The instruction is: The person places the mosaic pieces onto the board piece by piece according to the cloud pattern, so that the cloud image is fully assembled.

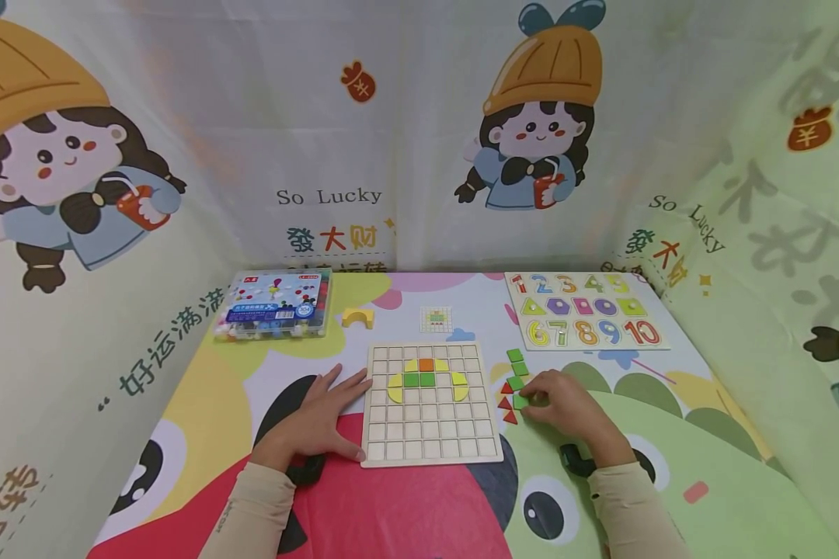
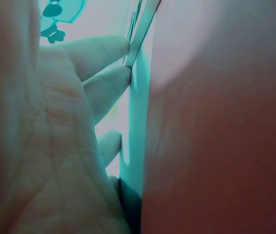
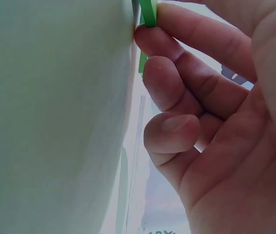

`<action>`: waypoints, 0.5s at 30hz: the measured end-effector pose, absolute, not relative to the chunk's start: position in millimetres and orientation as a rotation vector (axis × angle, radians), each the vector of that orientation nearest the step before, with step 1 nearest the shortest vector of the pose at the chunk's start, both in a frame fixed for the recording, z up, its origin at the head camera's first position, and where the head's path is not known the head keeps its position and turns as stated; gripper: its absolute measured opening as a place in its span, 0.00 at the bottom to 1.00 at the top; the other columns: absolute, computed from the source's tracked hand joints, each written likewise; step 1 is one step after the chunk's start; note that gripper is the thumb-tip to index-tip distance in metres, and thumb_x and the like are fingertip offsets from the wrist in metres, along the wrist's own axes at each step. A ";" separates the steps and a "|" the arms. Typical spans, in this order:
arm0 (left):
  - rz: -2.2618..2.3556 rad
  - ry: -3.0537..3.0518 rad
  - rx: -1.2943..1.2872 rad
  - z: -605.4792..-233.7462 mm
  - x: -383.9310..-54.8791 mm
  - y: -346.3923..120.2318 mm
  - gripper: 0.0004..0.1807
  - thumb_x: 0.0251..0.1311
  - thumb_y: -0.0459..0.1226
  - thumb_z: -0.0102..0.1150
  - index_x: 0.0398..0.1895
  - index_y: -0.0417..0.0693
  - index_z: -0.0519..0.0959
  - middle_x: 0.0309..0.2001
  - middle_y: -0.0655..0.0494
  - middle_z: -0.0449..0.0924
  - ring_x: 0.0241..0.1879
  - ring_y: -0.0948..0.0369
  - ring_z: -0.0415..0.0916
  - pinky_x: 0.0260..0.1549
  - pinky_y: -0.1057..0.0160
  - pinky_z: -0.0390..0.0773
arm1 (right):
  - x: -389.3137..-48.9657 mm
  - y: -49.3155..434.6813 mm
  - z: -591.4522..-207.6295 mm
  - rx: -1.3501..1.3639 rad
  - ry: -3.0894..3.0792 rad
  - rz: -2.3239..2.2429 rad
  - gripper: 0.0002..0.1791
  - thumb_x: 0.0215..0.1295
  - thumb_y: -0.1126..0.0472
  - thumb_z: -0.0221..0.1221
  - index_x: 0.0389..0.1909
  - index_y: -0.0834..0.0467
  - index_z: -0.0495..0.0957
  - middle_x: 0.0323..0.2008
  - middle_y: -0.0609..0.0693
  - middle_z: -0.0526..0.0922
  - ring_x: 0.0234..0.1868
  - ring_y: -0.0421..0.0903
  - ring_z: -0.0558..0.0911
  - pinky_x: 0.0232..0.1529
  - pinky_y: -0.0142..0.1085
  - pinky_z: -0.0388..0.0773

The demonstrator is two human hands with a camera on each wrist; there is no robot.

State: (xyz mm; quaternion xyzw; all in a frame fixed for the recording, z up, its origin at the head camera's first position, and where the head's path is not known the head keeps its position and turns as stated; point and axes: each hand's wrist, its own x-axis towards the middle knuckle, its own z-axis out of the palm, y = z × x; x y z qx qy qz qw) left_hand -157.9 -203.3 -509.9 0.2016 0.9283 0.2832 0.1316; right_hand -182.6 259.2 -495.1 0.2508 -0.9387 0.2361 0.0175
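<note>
**Green tile pinched beside a wooden grid board**

A square wooden grid board [image 1: 429, 404] was seen lying flat on the printed table mat [image 1: 706, 466]. A few of its shallow square cells were filled: an orange square [image 1: 426, 364] at the top, two green squares [image 1: 419, 380] beneath it, and yellow curved pieces [image 1: 395, 387] at either side. The remaining cells were bare pale wood.

The left hand [image 1: 322, 423] was laid flat on the mat, fingers straight and spread, with the fingertips touching the board's left edge. Nothing was gripped by it.

A thin green square tile [image 1: 520, 401] was pinched at its edge between the curled fingers and thumb of the right hand [image 1: 566, 404], just right of the board. Loose green squares [image 1: 516, 362] and red triangles [image 1: 506, 404] were scattered just beside it.

Farther back, a clear plastic box [image 1: 276, 304] filled with small coloured pieces was placed at the left, and a number puzzle board [image 1: 583, 309] at the right.
</note>
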 end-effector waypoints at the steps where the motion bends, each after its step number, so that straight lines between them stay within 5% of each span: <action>1: 0.824 2.694 0.582 -509.7 -157.8 -203.6 0.68 0.34 0.62 0.83 0.84 0.60 0.62 0.86 0.58 0.52 0.86 0.40 0.33 0.80 0.28 0.35 | -182.9 259.0 -495.0 0.777 -2.915 0.736 0.11 0.55 0.61 0.77 0.39 0.56 0.91 0.36 0.45 0.88 0.36 0.40 0.80 0.39 0.37 0.81; 15: 0.834 2.680 0.591 -508.9 -158.9 -205.0 0.67 0.35 0.63 0.83 0.84 0.60 0.61 0.86 0.60 0.51 0.86 0.42 0.31 0.80 0.28 0.34 | -178.4 238.8 -479.4 0.783 -2.845 0.689 0.12 0.54 0.61 0.77 0.40 0.52 0.89 0.35 0.41 0.82 0.36 0.39 0.79 0.36 0.34 0.79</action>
